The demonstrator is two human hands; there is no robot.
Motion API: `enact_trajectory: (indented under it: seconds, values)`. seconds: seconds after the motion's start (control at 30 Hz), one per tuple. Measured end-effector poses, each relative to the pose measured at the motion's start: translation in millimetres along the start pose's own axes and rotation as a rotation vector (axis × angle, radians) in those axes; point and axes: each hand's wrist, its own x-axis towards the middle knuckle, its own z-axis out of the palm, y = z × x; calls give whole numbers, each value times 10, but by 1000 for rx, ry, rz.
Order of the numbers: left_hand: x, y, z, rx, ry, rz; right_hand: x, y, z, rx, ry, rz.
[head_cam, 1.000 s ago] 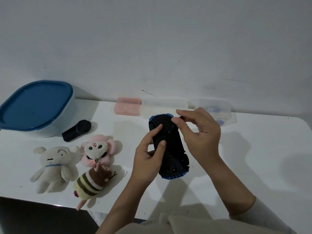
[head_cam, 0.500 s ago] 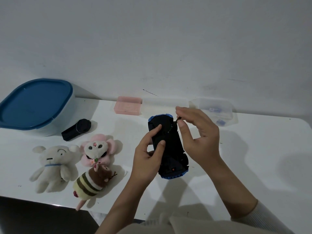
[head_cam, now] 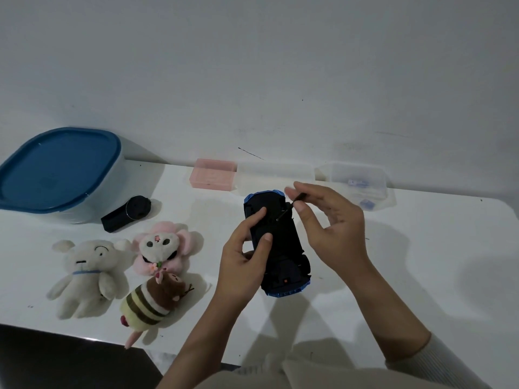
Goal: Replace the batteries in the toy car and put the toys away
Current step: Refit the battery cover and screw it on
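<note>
A blue plastic toy car (head_cam: 280, 242) lies upside down, black underside up, on the white desk (head_cam: 421, 248). The left hand (head_cam: 244, 265) clamps its fingers on the car's left flank, thumb and forefinger pressed on the underside. The right hand (head_cam: 328, 223) pinches a thin black screwdriver (head_cam: 289, 209), its tip touching the underside. Left of the car lie a white plush bear (head_cam: 84, 270), a pink plush flower (head_cam: 163, 245) and a striped plush bee (head_cam: 151, 301).

One head-worn view looks forward and down, close over the table (head_cam: 421, 248).
</note>
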Motion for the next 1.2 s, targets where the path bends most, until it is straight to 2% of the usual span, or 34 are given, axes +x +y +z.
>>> enact_trajectory:
  seconds: [0.17, 0.37, 0.5, 0.67, 0.8, 0.93, 1.1, 1.2]
  values:
    - [-17, -12, 11, 3, -25, 6, 16, -10, 52, 3, 87, 51]
    - [-26, -15, 14, 0, -47, 19, -27, 45, 40, -46, 37, -28]
    - [16, -30, -61, -4, -21, 17, -1, -36, 115, 76, -4, 151]
    - [-1, -46, -47, -6, -40, 12, 69, -68, 101, 45, 77, 158]
    - [4, -54, -43, -9, -49, -1, 91, -99, 68, 197, 184, 228]
    - [-3, -88, -76, 24, -83, 5, 54, -82, 35, 339, 276, 429]
    - [5, -101, -123, 11, -149, -66, -71, 9, 22, 482, 197, 661]
    - [27, -107, -140, 16, -159, -48, -161, 92, 28, 190, 44, 635]
